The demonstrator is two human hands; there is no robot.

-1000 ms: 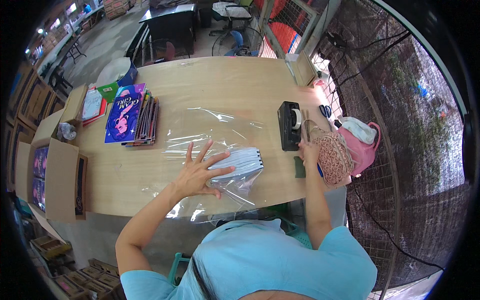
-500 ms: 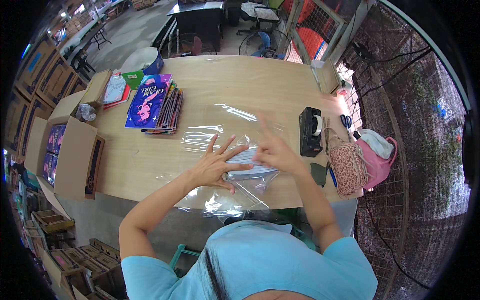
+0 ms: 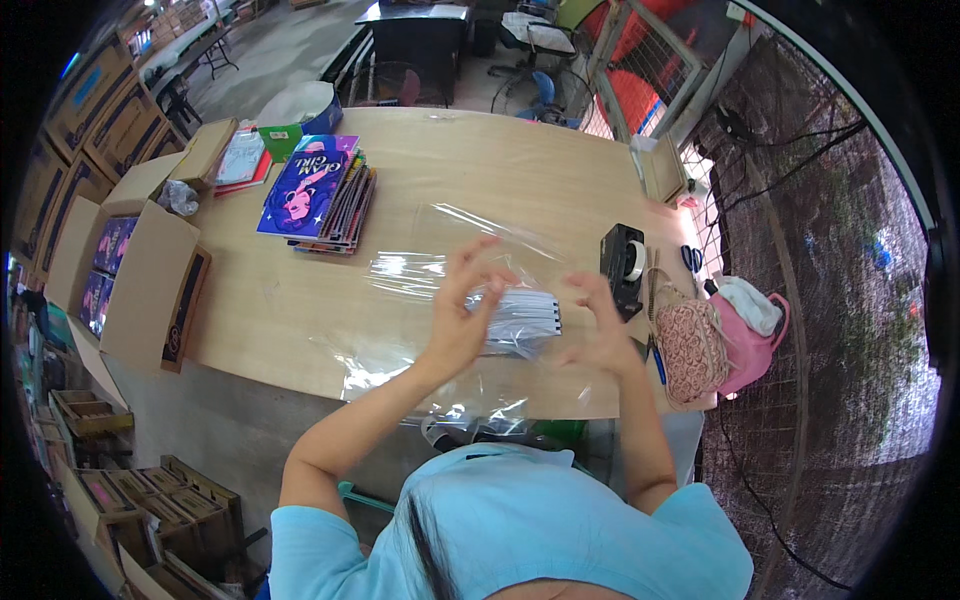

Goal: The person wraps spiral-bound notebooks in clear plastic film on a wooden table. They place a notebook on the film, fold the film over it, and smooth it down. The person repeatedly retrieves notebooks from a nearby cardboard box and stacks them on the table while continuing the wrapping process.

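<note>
A stack of white-edged, thin book-like items (image 3: 527, 318) with dark marks along its right end lies on the table in front of me. Clear plastic film (image 3: 405, 268) is spread under and around it, shiny and creased, reaching over the table's near edge. My left hand (image 3: 462, 312) is raised over the stack's left end, its fingers curved and apart. Just right of the stack, my right hand (image 3: 606, 335) hovers with thumb and fingers spread, slightly blurred. I see nothing held in either hand.
Spiral notebooks (image 3: 305, 200) are piled at the left, beside an open carton (image 3: 150, 285) holding more. On the right are a black tape dispenser (image 3: 620, 270), scissors (image 3: 691, 258), a patterned pouch (image 3: 690, 345) and a pink bag (image 3: 750, 345). Wire mesh borders the right side.
My left hand has lifted off the stack, its spread fingers now curved. The right hand has moved right, off the stack, and opened, uncovering the stack's right end. The view has shifted slightly.
</note>
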